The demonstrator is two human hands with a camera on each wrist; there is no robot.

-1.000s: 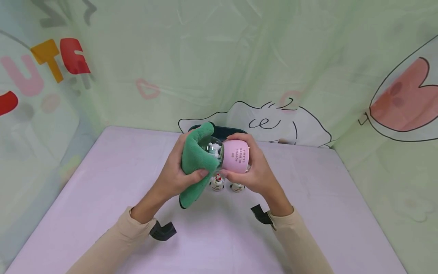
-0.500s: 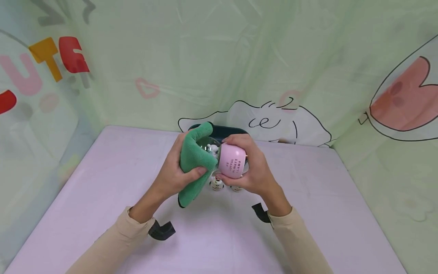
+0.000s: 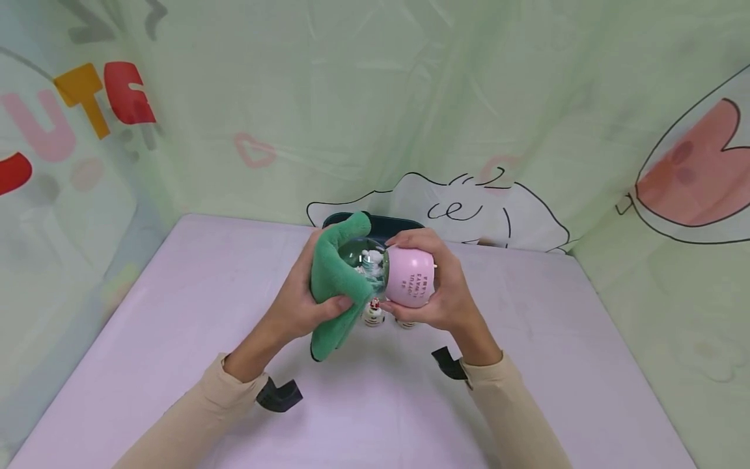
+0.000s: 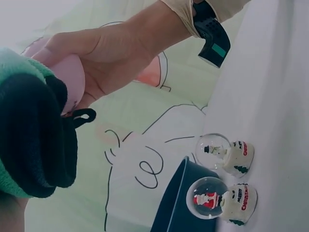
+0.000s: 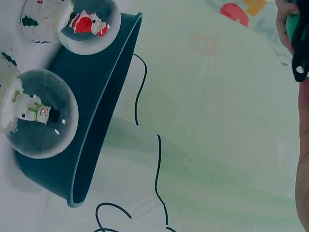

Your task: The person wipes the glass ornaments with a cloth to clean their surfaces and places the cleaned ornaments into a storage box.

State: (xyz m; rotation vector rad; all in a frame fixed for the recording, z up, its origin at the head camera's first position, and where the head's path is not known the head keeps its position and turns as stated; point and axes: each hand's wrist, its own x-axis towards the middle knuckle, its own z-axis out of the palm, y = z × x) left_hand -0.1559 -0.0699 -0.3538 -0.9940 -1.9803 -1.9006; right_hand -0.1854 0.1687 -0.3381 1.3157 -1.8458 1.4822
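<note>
Both hands hold a pink-based snow globe (image 3: 411, 277) above the table, lying on its side with its dome to the left. My right hand (image 3: 450, 296) grips the pink lettered base, thumb below and fingers over the top. With my left hand (image 3: 295, 299) I hold a green cloth (image 3: 336, 277), folded around the far end of the clear dome; the thumb lies on the cloth. White figures show inside the dome. In the left wrist view, the cloth's dark side and a small loop face the camera, and the right hand (image 4: 113, 55) is on the pink base.
Two smaller snow globes stand on the table beyond the hands: one with a Santa figure (image 4: 207, 199), one with a snowman (image 4: 216, 152). Behind them, against the printed curtain, is a dark teal tub (image 5: 91, 96). The pale table (image 3: 363, 417) stretches toward the person.
The pink base tilted and shifted slightly left toward the cloth, then back right, showing more of the dome now. The left hand and cloth have moved only slightly.
</note>
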